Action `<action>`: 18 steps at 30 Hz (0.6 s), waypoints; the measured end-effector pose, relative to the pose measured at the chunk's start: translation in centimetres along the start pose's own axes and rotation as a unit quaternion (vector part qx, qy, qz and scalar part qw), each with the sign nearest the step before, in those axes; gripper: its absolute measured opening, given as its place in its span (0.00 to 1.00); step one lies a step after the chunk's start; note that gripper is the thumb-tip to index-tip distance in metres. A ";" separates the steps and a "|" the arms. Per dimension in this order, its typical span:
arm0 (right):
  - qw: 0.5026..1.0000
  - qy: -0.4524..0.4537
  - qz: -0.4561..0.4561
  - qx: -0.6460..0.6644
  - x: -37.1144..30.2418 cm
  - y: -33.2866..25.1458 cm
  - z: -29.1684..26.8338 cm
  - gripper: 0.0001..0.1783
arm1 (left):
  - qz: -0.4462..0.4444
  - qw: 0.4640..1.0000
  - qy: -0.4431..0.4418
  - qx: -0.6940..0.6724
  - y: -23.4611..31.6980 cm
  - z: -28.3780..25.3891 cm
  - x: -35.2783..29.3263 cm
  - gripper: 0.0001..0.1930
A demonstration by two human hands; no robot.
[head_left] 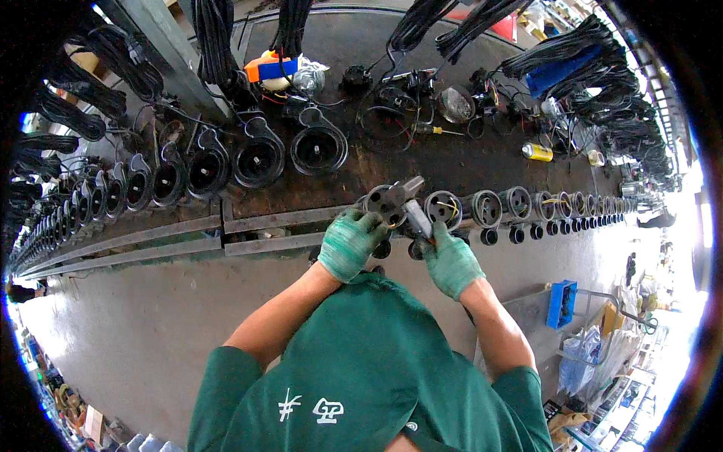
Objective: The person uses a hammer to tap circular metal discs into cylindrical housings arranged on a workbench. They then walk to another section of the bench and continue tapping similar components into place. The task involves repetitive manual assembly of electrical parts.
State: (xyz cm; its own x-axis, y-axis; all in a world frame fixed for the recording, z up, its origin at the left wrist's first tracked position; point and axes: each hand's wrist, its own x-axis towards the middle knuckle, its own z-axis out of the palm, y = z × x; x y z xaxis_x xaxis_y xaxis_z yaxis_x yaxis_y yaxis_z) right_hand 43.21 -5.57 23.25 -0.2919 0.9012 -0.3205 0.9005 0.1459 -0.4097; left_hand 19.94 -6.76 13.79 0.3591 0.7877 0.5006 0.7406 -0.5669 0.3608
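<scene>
My left hand [351, 244], in a green glove, is closed on the near rim of a round black housing [376, 199] with holes in its face. In my gloved right hand [453, 264] is a hammer [417, 218], gripped by its handle. The metal head lies over the right part of that housing; I cannot tell whether it touches. Just to the right sits another round housing [441, 211] with yellow wires inside, in a row of similar ones along the bench's near edge.
Black ring-shaped housings with hooked lugs [319, 149] line the dark bench [271, 197] to the left. Bundled black cables [215, 45] hang above. A screwdriver [440, 130] and a yellow can [537, 152] lie farther back. A cart with a blue bin [562, 304] stands at right.
</scene>
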 end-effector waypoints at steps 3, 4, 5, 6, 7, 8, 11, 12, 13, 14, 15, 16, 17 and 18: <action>0.993 0.086 -0.046 0.068 -2.0 -1.7 -1.6 0.21 | -0.003 1.000 0.016 -0.001 -0.2 0.2 -0.4 0.16; 0.988 0.110 -0.054 0.093 -2.4 -2.4 -1.8 0.21 | 0.002 1.000 0.023 -0.002 -0.2 0.3 -0.4 0.16; 0.982 0.134 -0.062 0.118 -2.6 -2.7 -1.7 0.21 | -0.005 1.000 0.020 -0.004 -0.2 0.4 -0.6 0.16; 0.982 0.153 -0.067 0.093 -2.5 -2.0 -0.5 0.23 | -0.007 1.000 0.018 -0.007 -0.1 0.6 -0.5 0.16; 0.996 0.079 -0.025 0.045 -1.7 -0.7 1.1 0.23 | -0.010 1.000 0.016 -0.011 0.0 0.6 -0.5 0.16; 1.000 0.005 0.017 -0.004 -0.5 0.8 2.7 0.23 | -0.009 1.000 -0.002 -0.008 0.2 0.5 -0.4 0.16; 0.998 -0.044 0.033 -0.025 1.3 1.9 2.1 0.22 | -0.001 1.000 -0.018 -0.005 -0.3 -0.2 0.6 0.14; 0.999 -0.033 0.010 -0.025 1.1 2.0 1.3 0.22 | 0.000 1.000 -0.006 -0.014 -0.2 -0.4 0.6 0.14; 0.999 -0.023 -0.011 -0.021 1.0 1.2 0.5 0.22 | 0.000 1.000 0.002 -0.021 -0.2 -0.4 0.3 0.14; 1.000 -0.019 0.008 -0.008 0.0 -0.2 -0.6 0.21 | -0.014 1.000 0.016 -0.017 0.2 -0.4 -0.3 0.13; 1.000 0.017 -0.012 0.016 -0.4 -1.2 -1.7 0.20 | -0.010 1.000 0.023 -0.006 -0.2 0.0 -0.3 0.13; 0.998 0.046 -0.024 0.040 -1.2 -1.9 -2.3 0.20 | -0.008 1.000 0.025 -0.003 -0.2 0.4 -0.6 0.13; 0.994 0.075 -0.036 0.064 -1.8 -2.3 -2.5 0.19 | -0.007 1.000 0.027 0.001 -0.2 0.8 -1.0 0.13; 0.984 0.127 -0.063 0.105 -2.2 -2.6 -2.3 0.20 | -0.004 0.999 0.041 0.009 -0.1 0.8 -0.8 0.14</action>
State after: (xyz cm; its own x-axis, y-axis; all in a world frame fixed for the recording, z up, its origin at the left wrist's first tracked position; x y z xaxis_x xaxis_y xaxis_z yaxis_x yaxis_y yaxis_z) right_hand 42.21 -7.01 26.99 -0.2830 0.9582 -0.0427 0.7676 0.1996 -0.6090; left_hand 20.02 -7.15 12.72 0.3057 0.7693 0.5610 0.7533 -0.5558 0.3515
